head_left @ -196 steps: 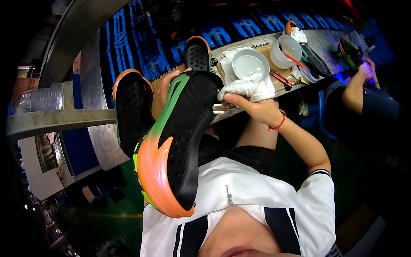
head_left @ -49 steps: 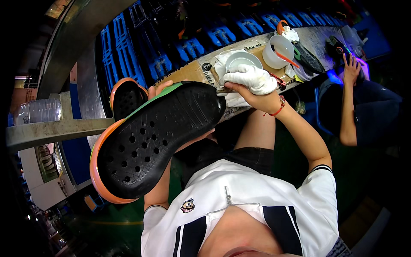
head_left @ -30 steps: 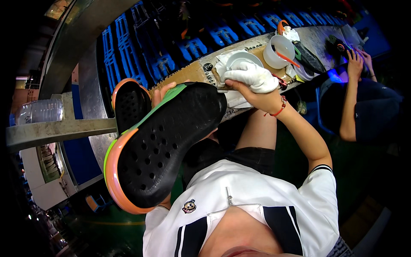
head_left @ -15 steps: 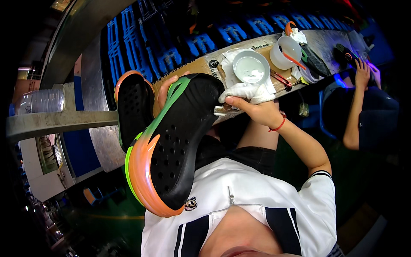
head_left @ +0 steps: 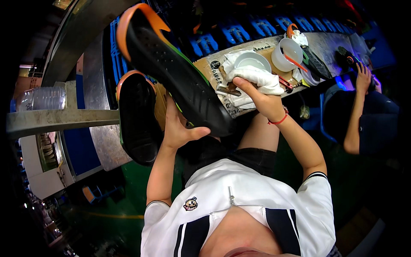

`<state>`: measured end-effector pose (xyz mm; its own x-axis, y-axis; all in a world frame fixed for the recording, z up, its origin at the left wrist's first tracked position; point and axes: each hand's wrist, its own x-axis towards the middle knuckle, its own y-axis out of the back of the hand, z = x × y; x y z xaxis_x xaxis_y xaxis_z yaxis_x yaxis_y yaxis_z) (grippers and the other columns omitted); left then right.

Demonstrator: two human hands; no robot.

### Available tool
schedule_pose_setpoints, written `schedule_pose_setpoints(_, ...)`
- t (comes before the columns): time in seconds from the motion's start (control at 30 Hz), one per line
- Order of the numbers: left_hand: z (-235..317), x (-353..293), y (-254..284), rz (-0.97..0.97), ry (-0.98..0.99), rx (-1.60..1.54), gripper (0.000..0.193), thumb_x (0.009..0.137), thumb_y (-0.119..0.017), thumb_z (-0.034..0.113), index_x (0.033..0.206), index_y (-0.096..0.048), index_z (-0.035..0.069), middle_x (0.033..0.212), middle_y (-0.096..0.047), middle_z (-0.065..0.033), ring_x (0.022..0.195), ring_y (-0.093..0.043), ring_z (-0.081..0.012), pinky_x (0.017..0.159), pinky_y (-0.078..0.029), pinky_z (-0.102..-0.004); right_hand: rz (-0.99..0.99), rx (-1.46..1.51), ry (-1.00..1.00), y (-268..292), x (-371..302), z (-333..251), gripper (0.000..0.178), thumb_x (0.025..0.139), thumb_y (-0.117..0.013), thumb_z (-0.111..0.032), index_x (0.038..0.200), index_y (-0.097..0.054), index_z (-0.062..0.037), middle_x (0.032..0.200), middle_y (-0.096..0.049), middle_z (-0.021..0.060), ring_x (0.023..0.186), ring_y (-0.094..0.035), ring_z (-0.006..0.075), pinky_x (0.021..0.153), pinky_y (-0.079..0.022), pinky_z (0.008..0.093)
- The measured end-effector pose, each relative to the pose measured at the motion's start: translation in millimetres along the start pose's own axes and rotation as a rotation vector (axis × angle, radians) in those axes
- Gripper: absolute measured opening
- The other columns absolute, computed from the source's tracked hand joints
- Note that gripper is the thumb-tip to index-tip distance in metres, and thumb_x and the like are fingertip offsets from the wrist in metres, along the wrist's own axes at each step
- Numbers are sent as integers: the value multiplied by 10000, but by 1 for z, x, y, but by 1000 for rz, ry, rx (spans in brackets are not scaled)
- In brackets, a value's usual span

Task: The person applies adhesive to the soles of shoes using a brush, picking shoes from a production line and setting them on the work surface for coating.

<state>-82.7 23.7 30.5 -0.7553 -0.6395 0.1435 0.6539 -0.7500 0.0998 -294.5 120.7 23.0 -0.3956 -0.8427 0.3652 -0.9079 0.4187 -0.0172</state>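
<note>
A black shoe sole (head_left: 188,85) with an orange and green rim is tilted up in my left hand (head_left: 175,128), which is closed round its near part. The thumb lies over the inner face, and the other fingers are partly hidden behind the sole. A white cloth (head_left: 257,80) covers the fingers of my right hand (head_left: 269,105), with the thumb pressed against it. This hand is just right of the sole, apart from it. Beyond the cloth stands a bowl of clear liquid (head_left: 251,61). A second black and orange sole (head_left: 138,115) leans left of my left hand.
Along the bench (head_left: 342,43) are a white tub (head_left: 284,53) with an orange-handled tool, a red cutter (head_left: 286,83) and another dark sole (head_left: 316,62). A metal beam (head_left: 64,122) crosses at left. At right a co-worker's hand (head_left: 363,77) works on a dark item.
The sole has swung over, its orange end going from near my chest to the far left. My left hand now shows at its near end. My right hand with the cloth has moved slightly right.
</note>
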Motion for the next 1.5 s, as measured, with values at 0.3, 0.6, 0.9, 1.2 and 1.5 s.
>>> schedule_pose_setpoints(0.3,1,-7,2,-67,146,-217,1197,602,-874,440,1439,-169,-45,1375,-380,-154,1270,-418,-258,1057,-353,-366,-37,-416,361,-5,15,-6,96,821,-675,-81,912,-705,-87,865,-642,65,750,-628,238,640,-487,312)
schedule_pose_setpoints(0.6,7,-4,1,-13,94,-224,1194,616,-886,334,1454,-102,3,1355,-371,-140,1249,-426,-246,1047,-369,-364,-200,-458,364,4,14,-4,98,798,-681,-77,890,-704,-100,855,-645,59,747,-630,245,634,-486,324)
schedule_pose_setpoints(0.9,-8,5,9,220,-43,-70,952,626,-850,-16,1345,-229,42,1258,-422,-126,1144,-508,-221,977,-472,-379,-273,-533,166,0,0,-48,451,814,-659,-105,1254,-556,-97,832,-647,125,699,-638,287,617,-503,357)
schedule_pose_setpoints(1.2,-3,3,6,298,-145,-47,926,618,-848,-37,1321,-250,29,1217,-472,-128,1104,-546,-217,955,-495,-365,-496,-830,57,-31,-22,-51,690,832,-626,-109,1449,-320,-147,764,-576,130,628,-603,308,552,-461,408)
schedule_pose_setpoints(1.5,-1,-9,18,234,-137,-53,818,612,-883,85,1264,-394,14,1155,-530,-99,1064,-556,-189,908,-490,-323,-256,-719,79,-13,-29,-25,594,834,-637,-142,1390,-427,-133,794,-608,122,704,-613,307,624,-479,380)
